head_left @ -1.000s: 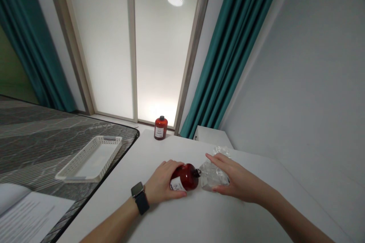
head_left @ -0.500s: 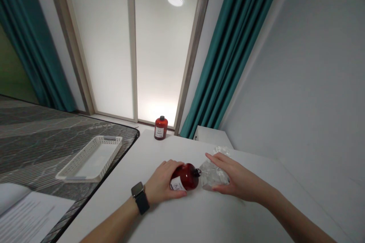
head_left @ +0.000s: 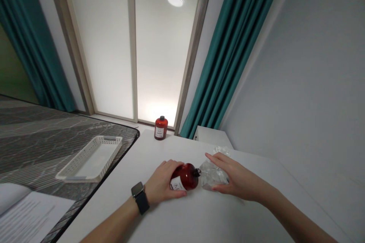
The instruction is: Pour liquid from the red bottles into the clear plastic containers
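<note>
My left hand (head_left: 164, 182), with a black watch on its wrist, is wrapped round a dark red bottle (head_left: 188, 176). The bottle lies tilted over the white table (head_left: 159, 220), its narrow dark neck pointing right and its white label partly covered by my thumb. At the neck's end is a crumpled clear plastic bag (head_left: 210, 174). My right hand (head_left: 229, 174) grips the bag from the right, thumb below and fingers above; what the bag holds, if anything, I cannot make out.
A second red bottle (head_left: 161, 128) with a dark cap stands upright at the table's far edge. To the left, a white basket (head_left: 61, 174) and an open book (head_left: 31, 216) rest on a grey patterned surface. Behind the table is a white cabinet (head_left: 213, 135).
</note>
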Demonstrator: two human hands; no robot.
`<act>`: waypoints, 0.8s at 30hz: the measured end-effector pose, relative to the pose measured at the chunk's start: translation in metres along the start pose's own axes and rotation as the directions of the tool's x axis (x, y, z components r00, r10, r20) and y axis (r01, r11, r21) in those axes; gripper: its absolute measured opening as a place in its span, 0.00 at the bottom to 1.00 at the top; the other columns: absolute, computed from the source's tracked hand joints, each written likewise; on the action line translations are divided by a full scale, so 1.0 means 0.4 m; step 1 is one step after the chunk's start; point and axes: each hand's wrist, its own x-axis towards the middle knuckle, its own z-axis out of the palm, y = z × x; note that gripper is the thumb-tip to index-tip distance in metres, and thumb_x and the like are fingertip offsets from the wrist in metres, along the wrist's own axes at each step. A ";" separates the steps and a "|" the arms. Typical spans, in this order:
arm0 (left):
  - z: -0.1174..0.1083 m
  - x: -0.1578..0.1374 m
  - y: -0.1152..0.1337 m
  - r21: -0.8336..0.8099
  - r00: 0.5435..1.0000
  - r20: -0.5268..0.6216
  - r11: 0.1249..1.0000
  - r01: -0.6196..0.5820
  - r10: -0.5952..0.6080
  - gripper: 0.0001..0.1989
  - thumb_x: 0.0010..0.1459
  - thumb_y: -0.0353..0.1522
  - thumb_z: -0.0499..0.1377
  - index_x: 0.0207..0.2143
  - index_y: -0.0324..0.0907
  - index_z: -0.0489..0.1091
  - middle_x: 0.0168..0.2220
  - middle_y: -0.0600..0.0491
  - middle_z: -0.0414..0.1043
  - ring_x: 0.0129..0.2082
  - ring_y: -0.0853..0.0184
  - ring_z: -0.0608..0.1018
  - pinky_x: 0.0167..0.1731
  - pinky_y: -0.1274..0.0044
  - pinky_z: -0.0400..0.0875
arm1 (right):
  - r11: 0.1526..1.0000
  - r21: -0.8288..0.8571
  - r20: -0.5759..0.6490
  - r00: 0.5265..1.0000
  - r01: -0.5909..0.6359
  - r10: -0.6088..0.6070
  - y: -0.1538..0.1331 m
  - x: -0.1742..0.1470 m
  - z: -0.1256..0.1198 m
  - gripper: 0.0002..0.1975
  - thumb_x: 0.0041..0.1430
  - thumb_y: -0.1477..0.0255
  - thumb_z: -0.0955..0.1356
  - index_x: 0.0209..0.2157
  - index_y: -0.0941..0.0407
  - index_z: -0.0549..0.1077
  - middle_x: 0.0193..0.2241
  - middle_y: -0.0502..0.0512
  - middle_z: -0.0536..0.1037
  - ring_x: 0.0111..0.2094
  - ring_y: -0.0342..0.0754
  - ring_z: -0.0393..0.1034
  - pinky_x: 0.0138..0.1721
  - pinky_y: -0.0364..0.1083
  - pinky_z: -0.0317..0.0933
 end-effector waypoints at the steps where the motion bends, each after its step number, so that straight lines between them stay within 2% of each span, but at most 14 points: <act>1: 0.000 0.000 0.000 0.001 1.000 0.001 1.000 -0.001 0.001 0.36 0.46 0.43 0.69 0.54 0.42 0.62 0.47 0.46 0.72 0.44 0.54 0.74 0.44 0.65 0.68 | 1.000 -0.001 0.000 1.000 -0.002 0.002 0.001 0.000 0.000 0.43 0.55 0.57 0.70 0.67 0.48 0.50 0.60 0.59 0.63 0.59 0.59 0.59 0.60 0.57 0.54; 14: 0.004 -0.002 -0.008 -0.009 1.000 -0.002 1.000 -0.004 0.004 0.36 0.47 0.45 0.68 0.55 0.43 0.61 0.47 0.45 0.72 0.44 0.54 0.74 0.45 0.65 0.67 | 1.000 -0.009 -0.005 1.000 0.012 -0.012 0.003 0.002 0.002 0.42 0.56 0.57 0.70 0.67 0.49 0.51 0.60 0.59 0.64 0.59 0.58 0.59 0.60 0.56 0.55; 24: 0.001 -0.001 -0.003 -0.009 1.000 -0.003 1.000 0.000 0.000 0.35 0.46 0.42 0.68 0.55 0.43 0.61 0.47 0.46 0.72 0.44 0.54 0.74 0.45 0.65 0.68 | 1.000 -0.016 0.002 1.000 -0.002 0.002 0.000 0.002 -0.003 0.42 0.56 0.56 0.70 0.67 0.49 0.50 0.60 0.58 0.63 0.59 0.58 0.59 0.60 0.55 0.55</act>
